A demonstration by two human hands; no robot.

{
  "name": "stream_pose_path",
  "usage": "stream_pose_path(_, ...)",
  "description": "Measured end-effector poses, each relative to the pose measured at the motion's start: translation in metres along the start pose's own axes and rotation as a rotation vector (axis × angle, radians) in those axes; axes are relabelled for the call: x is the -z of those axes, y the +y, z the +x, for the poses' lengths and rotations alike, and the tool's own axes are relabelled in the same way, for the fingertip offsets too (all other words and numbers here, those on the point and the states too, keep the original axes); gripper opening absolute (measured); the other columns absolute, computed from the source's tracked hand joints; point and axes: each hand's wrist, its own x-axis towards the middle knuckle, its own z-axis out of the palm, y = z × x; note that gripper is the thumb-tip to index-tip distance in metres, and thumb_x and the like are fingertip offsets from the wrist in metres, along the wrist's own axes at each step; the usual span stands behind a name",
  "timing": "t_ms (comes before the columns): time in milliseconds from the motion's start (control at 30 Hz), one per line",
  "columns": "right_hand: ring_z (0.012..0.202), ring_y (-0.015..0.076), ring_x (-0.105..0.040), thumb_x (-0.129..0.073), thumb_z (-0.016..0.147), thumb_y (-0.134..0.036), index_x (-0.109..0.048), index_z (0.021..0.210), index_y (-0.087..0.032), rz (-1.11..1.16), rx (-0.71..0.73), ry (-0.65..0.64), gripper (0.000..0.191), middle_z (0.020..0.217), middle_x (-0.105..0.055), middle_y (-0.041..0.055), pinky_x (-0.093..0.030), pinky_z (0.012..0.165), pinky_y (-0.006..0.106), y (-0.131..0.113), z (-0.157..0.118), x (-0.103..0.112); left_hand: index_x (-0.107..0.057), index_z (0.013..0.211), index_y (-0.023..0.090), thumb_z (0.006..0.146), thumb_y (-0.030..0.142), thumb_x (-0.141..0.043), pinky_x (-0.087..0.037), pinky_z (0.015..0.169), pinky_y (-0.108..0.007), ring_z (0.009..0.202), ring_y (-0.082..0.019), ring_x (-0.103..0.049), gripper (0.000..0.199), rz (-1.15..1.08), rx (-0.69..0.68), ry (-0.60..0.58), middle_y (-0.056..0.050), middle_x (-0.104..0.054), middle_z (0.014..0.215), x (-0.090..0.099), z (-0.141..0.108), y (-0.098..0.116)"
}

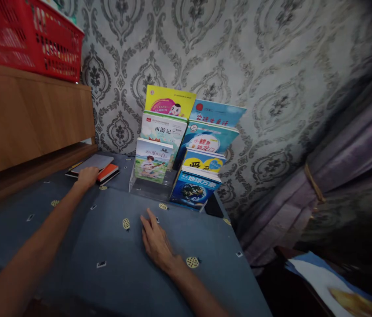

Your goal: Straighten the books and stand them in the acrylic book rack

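Note:
My left hand (88,177) rests at the near edge of a grey book (95,162), which lies on other books at the table's back left. An orange and black book (108,172) sticks out to the right of that hand. Whether its fingers grip the grey book is hard to see. My right hand (155,241) lies over the blue tablecloth (113,237) with fingers apart and nothing in it. Behind it, a clear stand (149,189) holds several upright books in two columns, among them a green one (153,163) and a blue globe one (194,190).
A red basket (57,48) sits on a wooden cabinet (34,119) at the left. Beside the stand's right side lies a dark flat object (213,208). A tied curtain (281,202) and papers (331,281) are at the right.

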Motion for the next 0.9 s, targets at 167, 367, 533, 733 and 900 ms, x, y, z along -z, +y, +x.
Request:
stream_pose_path(167, 0.117, 0.0306, -0.066, -0.046, 0.095, -0.015, -0.05, 0.142, -0.018, -0.019, -0.002, 0.058, 0.047, 0.155, -0.042, 0.0205, -0.059, 0.094, 0.042, 0.006, 0.0, -0.009, -0.067, 0.116, 0.007, 0.092, 0.017, -0.032, -0.049, 0.084, -0.046, 0.102, -0.038, -0.069, 0.043, 0.037, -0.09, 0.065, -0.026, -0.073, 0.105, 0.01, -0.017, 0.01)
stream_pose_path(367, 0.119, 0.0289, -0.064, -0.044, 0.097, -0.017, -0.051, 0.141, -0.019, 0.032, 0.029, 0.071, 0.045, 0.154, -0.042, 0.02, -0.057, 0.098, 0.042, 0.009, -0.001, -0.01, -0.071, 0.107, 0.017, 0.101, 0.048, -0.021, -0.05, 0.082, -0.044, 0.102, -0.037, -0.069, 0.059, 0.005, -0.092, 0.137, -0.019, -0.075, 0.103, 0.014, -0.034, 0.02)
stream_pose_path(533, 0.12, 0.0284, -0.063, -0.044, 0.098, -0.017, -0.053, 0.139, -0.018, 0.038, 0.018, 0.043, 0.042, 0.152, -0.045, 0.0204, -0.056, 0.1, 0.042, 0.009, -0.001, -0.01, -0.06, 0.127, 0.01, 0.098, 0.038, -0.031, -0.049, 0.095, -0.047, 0.125, -0.037, -0.057, 0.05, -0.077, 0.033, 0.126, -0.023, -0.063, 0.132, 0.003, -0.015, -0.002)
stream_pose_path(733, 0.126, 0.028, -0.06, -0.048, 0.096, -0.017, -0.057, 0.134, -0.018, 0.049, 0.004, 0.047, 0.039, 0.151, -0.046, 0.0192, -0.052, 0.106, 0.041, 0.009, -0.002, -0.009, -0.057, 0.13, 0.006, 0.098, 0.04, -0.036, -0.041, 0.106, -0.06, 0.137, -0.04, -0.046, 0.051, -0.1, 0.034, 0.038, -0.025, -0.053, 0.144, -0.012, 0.015, -0.012)
stream_pose_path(900, 0.128, 0.0288, -0.059, -0.052, 0.093, -0.017, -0.058, 0.131, -0.019, 0.053, 0.003, 0.066, 0.038, 0.147, -0.051, 0.0182, -0.051, 0.107, 0.044, 0.007, -0.003, -0.011, -0.058, 0.13, 0.008, 0.099, 0.035, -0.032, -0.039, 0.104, -0.068, 0.138, -0.042, -0.045, 0.048, -0.119, -0.023, -0.009, -0.025, -0.052, 0.146, -0.016, 0.041, -0.007)
